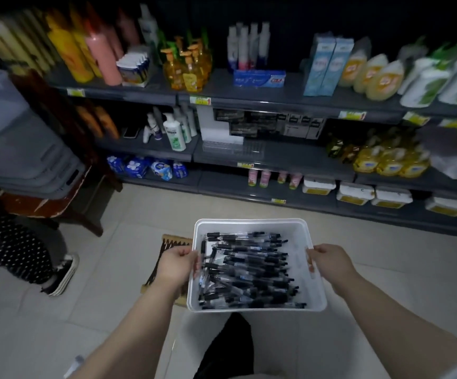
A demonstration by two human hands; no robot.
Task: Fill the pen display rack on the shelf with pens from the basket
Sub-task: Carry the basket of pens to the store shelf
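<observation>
Between the two hands hangs a white basket [252, 225], held level over a pale tiled floor [128, 214] and filled with a loose heap of black-and-clear pens [249, 269] lying mostly crosswise. The left hand [176, 265] grips the basket's left rim, fingers curled over the edge. The right hand [328, 259] grips the right rim the same way, so the pens lie directly between both palms.

Past the fingertips and higher up, a clear pen display rack [232, 149] sits on the middle shelf [290, 157] of a dark grey store unit, well apart from the basket, with dark boxes [249, 123] stacked just behind it; blur hides its slots.

Above the rack, the top shelf carries yellow pump bottles [187, 67], a blue toothpaste carton [258, 77] and white bottles [249, 45].

Beyond the left hand stands a wooden chair [57, 203] loaded with grey plastic bins [16, 149]. Near it are another person's dotted trouser leg [8, 253] and shoe [63, 274]. A striped mat [172, 242] lies on the floor beneath the left hand. The room is dim.
</observation>
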